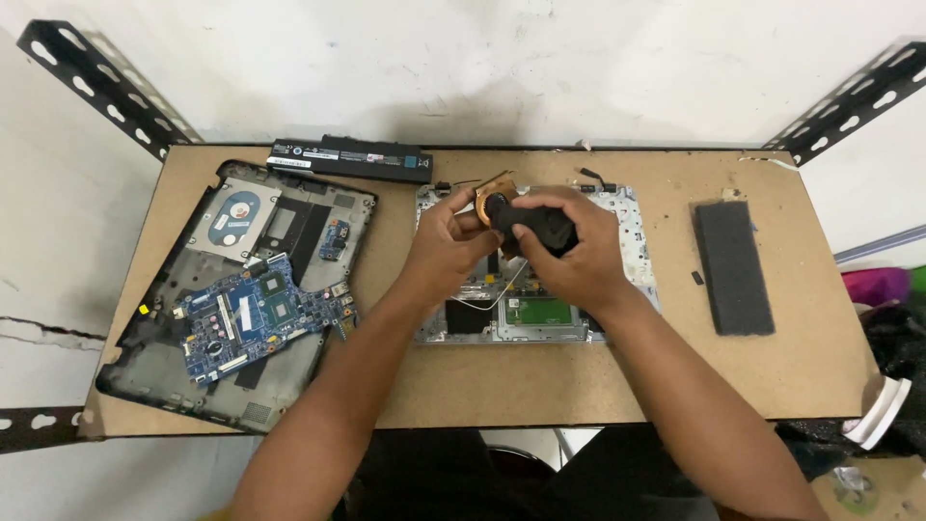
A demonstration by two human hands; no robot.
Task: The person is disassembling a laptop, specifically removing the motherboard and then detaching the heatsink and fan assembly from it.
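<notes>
My right hand [569,253] is wrapped around a black plastic cooling fan [540,230] with a copper-coloured heat pipe, my fingers curled over its top so most of its body is hidden. My left hand [446,234] pinches the copper end [482,205] of the same part between thumb and fingertips. I hold it just above the silver-grey laptop palmrest shell [632,241] lying open in the middle of the brown fibreboard desk [482,386]; my hands and wrists cover much of that shell, and I cannot tell whether the fan touches it. A thin white wire [487,304] loops out from under my hands.

To my left lies the black plastic laptop bottom case [154,357], with a blue circuit board [256,314] resting tilted on it. A long black battery pack [349,158] sits at the desk's far edge. To my right a dark grey rectangular foam pad [735,268] lies well apart. At the right edge, a white object is cut off and hard to make out.
</notes>
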